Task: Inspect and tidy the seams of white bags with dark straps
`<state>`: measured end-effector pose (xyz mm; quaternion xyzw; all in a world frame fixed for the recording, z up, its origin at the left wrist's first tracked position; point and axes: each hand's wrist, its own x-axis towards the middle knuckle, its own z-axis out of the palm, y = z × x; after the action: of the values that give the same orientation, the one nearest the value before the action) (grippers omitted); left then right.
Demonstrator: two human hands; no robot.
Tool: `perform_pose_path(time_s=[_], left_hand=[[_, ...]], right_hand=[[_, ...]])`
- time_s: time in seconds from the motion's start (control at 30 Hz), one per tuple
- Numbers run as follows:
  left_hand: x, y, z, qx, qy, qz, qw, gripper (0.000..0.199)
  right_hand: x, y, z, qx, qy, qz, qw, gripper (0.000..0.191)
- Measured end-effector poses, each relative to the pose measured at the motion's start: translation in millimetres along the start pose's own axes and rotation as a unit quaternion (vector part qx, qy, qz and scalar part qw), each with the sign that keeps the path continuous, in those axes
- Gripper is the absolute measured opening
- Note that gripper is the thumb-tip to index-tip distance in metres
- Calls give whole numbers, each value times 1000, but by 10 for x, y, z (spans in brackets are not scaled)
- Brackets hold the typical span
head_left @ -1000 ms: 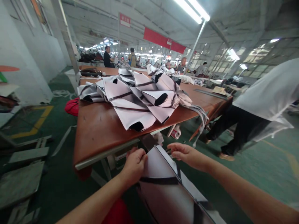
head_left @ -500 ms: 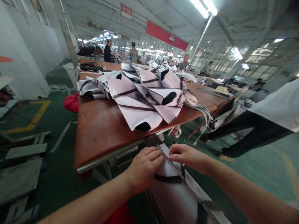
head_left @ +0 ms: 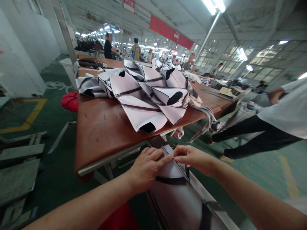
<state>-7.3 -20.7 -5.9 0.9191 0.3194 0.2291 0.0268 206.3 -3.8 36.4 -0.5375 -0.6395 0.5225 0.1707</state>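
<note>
With left hand (head_left: 146, 167) palm down and fingers bunched together, presses on the far end of a white panel (head_left: 177, 203), just left of its dark lengthwise seam (head_left: 189, 183). Cannot tell any grip beneath from this angle. With right hand (head_left: 192, 158), pinches the panel narrowly between thumb and forefinger just right of the seam. Holds both sets of fingertips close beside each other. Has the panel stretched out below the hands and toward the body, with a black band (head_left: 171, 181) crossing it near the left hand. Faces a brown table (head_left: 96, 134) just beyond, bearing a heap of dark-striped white pieces (head_left: 137, 113), with pale strips (head_left: 208, 118) hanging over its edge. Has a red bundle (head_left: 70, 101) at the table's left side and, well apart to the right, a person (head_left: 284, 118) in white top and dark trousers.
</note>
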Motion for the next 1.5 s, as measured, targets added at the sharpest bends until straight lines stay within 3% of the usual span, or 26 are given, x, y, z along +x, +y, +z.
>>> perform_pose_path(time_s=[0.23, 0.4, 0.6, 0.93, 1.03, 1.17, 1.33, 1.5], left_hand=[[-35, -58, 26, 22, 4, 29, 999, 60], [-33, -71, 33, -8, 3, 28, 1000, 54], [-49, -79, 27, -19, 8, 24, 1000, 57], [-84, -102, 74, -17, 33, 36, 999, 49], [-86, -95, 69, -17, 44, 39, 998, 44], [-95, -85, 77, -25, 49, 34, 998, 45], [-133, -100, 146, -43, 62, 41, 996, 51], [-163, -115, 149, -62, 87, 60, 992, 48]], right_hand=[[10, -65, 65, -18, 27, 25, 999, 18], [7, -142, 142, -152, 111, 20, 982, 10], [14, -121, 107, -93, 84, 14, 992, 25], [22, -129, 162, -64, 93, 35, 993, 18], [45, -184, 225, -177, 134, 23, 975, 7], [100, -205, 306, -329, 202, -7, 922, 8], [181, -139, 340, -328, 240, -3, 914, 16], [305, -155, 369, -268, 249, 41, 930, 18]])
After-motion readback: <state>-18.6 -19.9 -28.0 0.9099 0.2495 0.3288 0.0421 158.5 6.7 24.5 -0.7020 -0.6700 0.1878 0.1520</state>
